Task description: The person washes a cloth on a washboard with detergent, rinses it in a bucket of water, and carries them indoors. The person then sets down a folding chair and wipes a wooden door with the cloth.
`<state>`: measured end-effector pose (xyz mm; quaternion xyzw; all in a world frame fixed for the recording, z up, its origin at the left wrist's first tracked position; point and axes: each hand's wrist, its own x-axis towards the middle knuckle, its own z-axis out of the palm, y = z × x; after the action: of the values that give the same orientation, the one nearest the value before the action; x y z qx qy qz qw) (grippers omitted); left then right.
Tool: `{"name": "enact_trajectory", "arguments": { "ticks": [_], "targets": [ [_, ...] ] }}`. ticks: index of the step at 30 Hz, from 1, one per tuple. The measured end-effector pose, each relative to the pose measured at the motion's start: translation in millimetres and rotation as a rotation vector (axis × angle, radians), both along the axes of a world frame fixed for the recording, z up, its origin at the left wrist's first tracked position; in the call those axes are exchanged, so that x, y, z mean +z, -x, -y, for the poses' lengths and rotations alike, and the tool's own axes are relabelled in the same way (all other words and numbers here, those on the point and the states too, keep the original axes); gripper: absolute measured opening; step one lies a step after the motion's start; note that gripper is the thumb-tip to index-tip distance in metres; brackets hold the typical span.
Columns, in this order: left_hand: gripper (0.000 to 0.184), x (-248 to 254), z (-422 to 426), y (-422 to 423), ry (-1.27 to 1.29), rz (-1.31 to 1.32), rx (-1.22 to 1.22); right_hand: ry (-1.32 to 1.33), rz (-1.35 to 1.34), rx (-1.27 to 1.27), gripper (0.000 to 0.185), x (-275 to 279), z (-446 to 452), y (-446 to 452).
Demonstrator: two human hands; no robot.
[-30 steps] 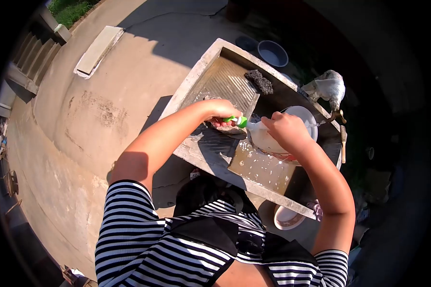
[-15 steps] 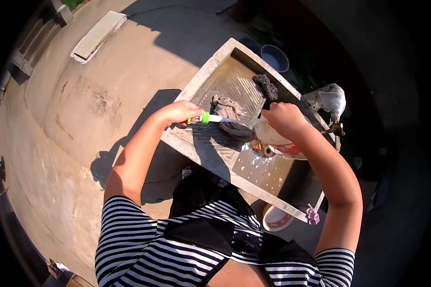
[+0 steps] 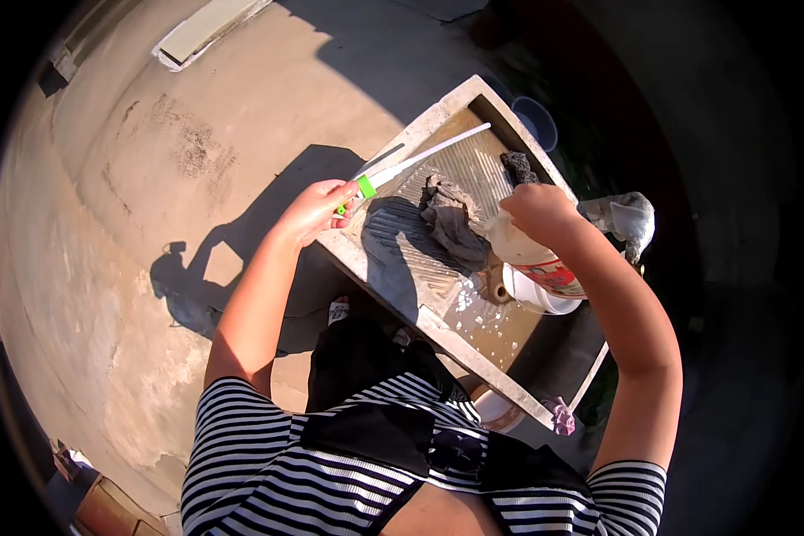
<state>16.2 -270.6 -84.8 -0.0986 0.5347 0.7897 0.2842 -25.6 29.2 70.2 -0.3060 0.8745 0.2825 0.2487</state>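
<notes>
My left hand (image 3: 317,211) is closed round the green-collared end of a pump-like piece with a long white tube (image 3: 438,150). The tube slants up over the ribbed part of the stone sink (image 3: 463,332). My right hand (image 3: 541,213) grips the upper part of a whitish plastic jug (image 3: 545,266) with a red label; its handle is hidden by the hand. The jug is tilted over the sink, above a white bowl (image 3: 558,304). A wet grey cloth (image 3: 453,219) lies on the ribs, between my hands.
A dark scrubbing pad (image 3: 516,166) lies at the sink's far side. Beyond the rim hangs a plastic-wrapped tap or pipe (image 3: 630,221). A blue basin (image 3: 536,123) stands behind. A pink cloth (image 3: 560,416) hangs at the near corner, with another basin (image 3: 498,409) below.
The white tube has come away from the jug's mouth and swung up to point at the sink's far corner. Both hands keep their hold. More of the white bowl now shows.
</notes>
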Motion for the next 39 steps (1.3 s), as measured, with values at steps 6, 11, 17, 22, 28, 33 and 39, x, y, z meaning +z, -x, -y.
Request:
{"name": "enact_trajectory", "arguments": {
  "ticks": [6, 11, 17, 22, 28, 33, 39],
  "targets": [
    [0.024, -8.9, -52.7, -6.3, -0.179, 0.068, 0.133, -0.121, 0.012, 0.077, 0.011, -2.8, 38.2, -3.6],
    [0.022, -9.2, -83.1, -7.1, -0.198, 0.147, 0.205, -0.195, 0.006, 0.106, 0.013, -2.9, 60.1, -4.9],
    [0.023, -25.8, -90.7, -8.4, -0.358, 0.143, 0.243, -0.288, 0.063, 0.123, 0.015, -4.3, 83.1, -6.8],
    [0.025, -22.4, -90.5, -9.3, -0.345, 0.159, 0.294, -0.334, 0.069, 0.157, 0.014, -12.4, 96.7, -9.1],
    [0.032, -27.0, -91.5, -13.2, -0.32, 0.158, 0.329, -0.421, 0.124, 0.171, 0.016, -22.6, 114.5, -7.5],
    [0.033, -33.7, -90.7, -16.0, -0.349, 0.14, 0.368, -0.354, 0.076, 0.231, 0.014, -35.4, 115.2, -4.6],
    [0.028, -27.6, -76.2, -20.0, -0.361, 0.124, 0.421, -0.299, 0.073, 0.178, 0.012, -35.7, 103.6, 7.5]
  ]
}}
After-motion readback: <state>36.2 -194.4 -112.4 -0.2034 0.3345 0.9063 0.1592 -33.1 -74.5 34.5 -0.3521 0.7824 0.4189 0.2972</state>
